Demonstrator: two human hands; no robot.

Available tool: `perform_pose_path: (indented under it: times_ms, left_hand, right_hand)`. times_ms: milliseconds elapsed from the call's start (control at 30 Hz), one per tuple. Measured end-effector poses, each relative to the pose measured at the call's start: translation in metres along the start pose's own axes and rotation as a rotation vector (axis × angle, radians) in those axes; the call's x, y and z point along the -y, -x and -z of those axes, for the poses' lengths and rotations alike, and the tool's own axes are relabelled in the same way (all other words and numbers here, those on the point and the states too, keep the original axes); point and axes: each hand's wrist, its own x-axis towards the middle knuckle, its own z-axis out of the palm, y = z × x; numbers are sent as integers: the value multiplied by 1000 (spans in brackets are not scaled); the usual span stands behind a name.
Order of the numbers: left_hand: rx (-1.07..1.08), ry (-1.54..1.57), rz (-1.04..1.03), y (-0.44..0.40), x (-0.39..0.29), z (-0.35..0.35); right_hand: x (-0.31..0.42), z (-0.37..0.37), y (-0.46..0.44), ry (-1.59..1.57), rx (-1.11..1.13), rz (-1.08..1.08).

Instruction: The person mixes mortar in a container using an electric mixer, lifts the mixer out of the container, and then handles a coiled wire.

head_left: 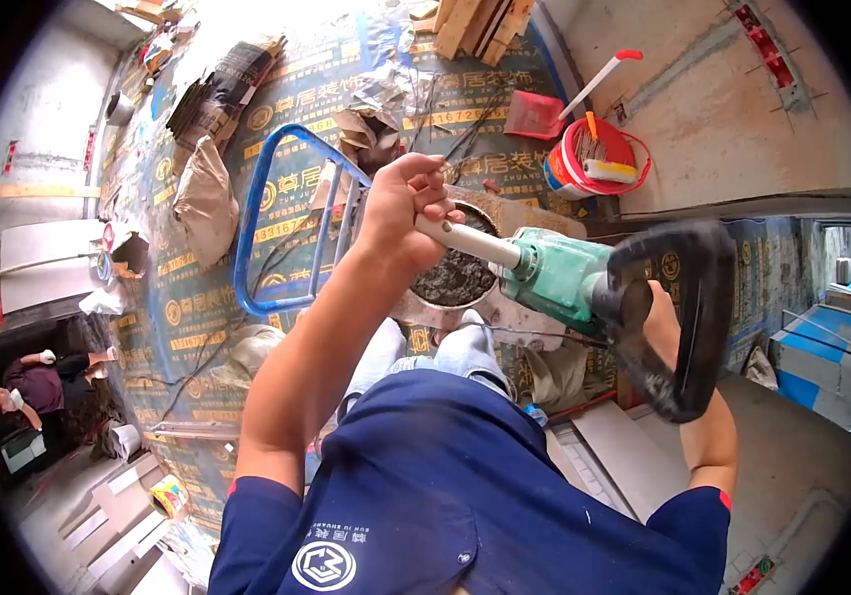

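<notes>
A green power mixer (556, 278) with a black loop handle (713, 288) lies across the view, above a round bucket of dark wet mortar (455, 276). My left hand (408, 213) is closed at the end of the mixer's pale tube (475, 243). Through the black handle, my right hand (661, 322) shows only in part; its fingers are mostly hidden behind the handle. To the left of my left hand stands a blue metal frame (247, 223).
A red bucket (599, 159) with tools and a red dustpan (535, 115) stand at the upper right. Paper sacks (209, 198) lie on the printed floor sheet (192, 337). Another person (39, 387) is at the far left. Planks (480, 28) lie at the top.
</notes>
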Motion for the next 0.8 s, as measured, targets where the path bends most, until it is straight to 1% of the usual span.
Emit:
perform_pose_path:
  times_ms: [167, 233, 300, 333, 400, 433, 467, 533, 600, 667, 800]
  left_hand:
    - [-24, 24, 13, 2, 5, 4]
    - [-66, 49, 28, 6, 9, 10]
    - [-49, 89, 6, 14, 19, 31]
    - [-27, 127, -11, 17, 25, 45]
    - [-124, 108, -45, 16, 37, 73]
    - [-226, 216, 44, 16, 40, 83]
    - [-327, 200, -24, 16, 47, 90]
    - [-336, 327, 28, 4, 59, 128]
    - [-458, 348, 3, -11, 71, 158]
    - [-572, 325, -29, -17, 80, 170]
    - [-655, 353, 12, -28, 98, 207]
  right_hand:
    - [-7, 3, -2, -184, 7, -10]
    - [-9, 1, -5, -277, 17, -21]
    - [-11, -6, -11, -391, 37, -33]
    - [-7, -13, -15, -393, 40, -24]
    - [1, -36, -22, 1200, -71, 385]
    - [-10, -38, -31, 1207, -60, 388]
    - [-26, -38, -39, 1258, -59, 454]
    - [-39, -46, -55, 1282, -11, 482]
    - [-55, -52, -71, 1350, 13, 477]
    - [-73, -53, -87, 1370, 38, 514]
    - [-77, -61, -107, 1430, 93, 590]
